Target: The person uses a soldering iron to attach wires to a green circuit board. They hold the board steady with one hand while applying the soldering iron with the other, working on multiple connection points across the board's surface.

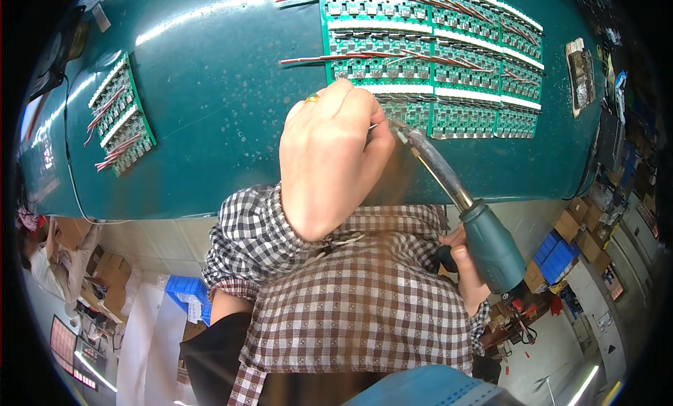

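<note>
My left hand (329,153) is closed in a pinch over the lower left edge of a panel of green circuit boards (463,122). Between its thumb and forefinger shows a thin pale piece that looks like a wire (373,126); the rest of it is hidden by the fingers. My right hand (471,269) grips a green soldering gun (494,248), partly behind its body. The gun's metal barrel slants up and left, and its tip is close to my left fingertips at the lowest board row. Red and dark wires (364,57) lie across the upper rows.
A smaller group of green boards with red and white wires (120,118) lies on the teal table (210,90) at left. At the right is a worn metal-and-pale block (580,76). A black cable (69,146) runs down the left side. Blue bins (188,297) stand below the table.
</note>
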Motion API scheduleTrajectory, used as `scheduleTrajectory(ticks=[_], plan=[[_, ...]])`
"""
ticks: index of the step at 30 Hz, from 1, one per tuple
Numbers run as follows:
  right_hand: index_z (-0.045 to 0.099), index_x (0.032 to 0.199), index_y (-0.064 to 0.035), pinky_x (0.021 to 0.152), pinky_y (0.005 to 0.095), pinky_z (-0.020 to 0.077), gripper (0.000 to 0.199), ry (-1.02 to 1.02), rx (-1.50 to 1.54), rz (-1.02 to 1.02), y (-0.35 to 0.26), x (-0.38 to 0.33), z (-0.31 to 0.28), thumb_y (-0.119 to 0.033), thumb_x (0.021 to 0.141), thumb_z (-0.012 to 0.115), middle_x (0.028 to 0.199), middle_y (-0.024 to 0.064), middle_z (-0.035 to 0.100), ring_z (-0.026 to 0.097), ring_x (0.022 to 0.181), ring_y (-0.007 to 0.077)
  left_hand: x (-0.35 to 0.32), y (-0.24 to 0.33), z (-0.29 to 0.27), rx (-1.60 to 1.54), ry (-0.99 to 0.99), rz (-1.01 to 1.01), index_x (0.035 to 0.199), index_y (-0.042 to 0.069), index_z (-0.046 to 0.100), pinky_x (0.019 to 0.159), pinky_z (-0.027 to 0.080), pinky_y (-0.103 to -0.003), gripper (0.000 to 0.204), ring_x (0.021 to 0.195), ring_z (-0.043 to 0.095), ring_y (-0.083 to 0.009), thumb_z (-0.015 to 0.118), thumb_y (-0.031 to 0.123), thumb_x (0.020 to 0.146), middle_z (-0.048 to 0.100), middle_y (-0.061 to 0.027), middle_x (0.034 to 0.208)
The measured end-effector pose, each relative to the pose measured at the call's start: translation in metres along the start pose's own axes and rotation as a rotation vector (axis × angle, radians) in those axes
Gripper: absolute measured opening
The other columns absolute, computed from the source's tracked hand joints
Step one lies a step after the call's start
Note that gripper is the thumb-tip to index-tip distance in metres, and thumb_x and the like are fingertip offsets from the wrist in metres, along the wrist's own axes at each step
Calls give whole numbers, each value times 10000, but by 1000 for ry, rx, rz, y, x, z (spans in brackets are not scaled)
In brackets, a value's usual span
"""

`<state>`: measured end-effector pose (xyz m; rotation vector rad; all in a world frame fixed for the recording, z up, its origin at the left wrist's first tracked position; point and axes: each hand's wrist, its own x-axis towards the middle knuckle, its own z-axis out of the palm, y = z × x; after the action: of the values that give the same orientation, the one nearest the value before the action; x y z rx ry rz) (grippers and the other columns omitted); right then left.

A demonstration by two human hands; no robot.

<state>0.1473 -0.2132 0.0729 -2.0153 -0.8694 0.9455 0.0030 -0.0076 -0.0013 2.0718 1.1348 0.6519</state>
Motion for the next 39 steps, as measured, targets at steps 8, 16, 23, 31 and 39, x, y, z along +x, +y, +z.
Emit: scheduleTrajectory(ticks=[8, 16, 23, 31, 39], plan=[[462, 1205, 65, 774, 337, 547, 557, 81, 77, 53, -5, -5, 4, -21, 748, 769, 894, 154, 676, 680, 825, 220, -1, 0, -1, -3, 5, -1, 742, 75, 562, 592, 431, -323, 160, 609, 538, -184, 700, 26, 679, 532, -31, 705], [580, 906, 81, 674, 394, 531, 297, 162, 102, 116, -26, 6, 17, -185, 805, 666, 783, 141, 599, 583, 711, 231, -1, -2, 2, -11, 13, 11, 742, 74, 562, 593, 433, -325, 163, 605, 536, -185, 704, 25, 679, 527, -32, 699], [542, 1090, 75, 724, 413, 561, 382, 151, 403, 77, -10, 6, 5, -177, 834, 671, 828, 133, 580, 613, 762, 247, 0, 1, -1, -2, 20, 3, 741, 70, 560, 595, 437, -320, 167, 613, 547, -189, 709, 27, 677, 529, -36, 697], [492, 1062, 19, 545, 300, 537, 535, 255, 571, 10, -12, 22, 3, -459, 862, 625, 704, 54, 467, 534, 655, 162, -9, 27, -19, -239, 134, 91, 936, 21, 611, 678, 487, -317, 248, 768, 601, -214, 728, -25, 722, 596, -97, 841], [515, 1057, 38, 643, 368, 584, 436, 80, 883, -121, 1, 27, -5, -340, 877, 639, 797, 86, 522, 585, 745, 206, 2, 56, 6, -1456, -157, -546, 1152, -6, 558, 683, 478, -211, 247, 791, 594, -94, 584, 121, 941, 632, -65, 965]])
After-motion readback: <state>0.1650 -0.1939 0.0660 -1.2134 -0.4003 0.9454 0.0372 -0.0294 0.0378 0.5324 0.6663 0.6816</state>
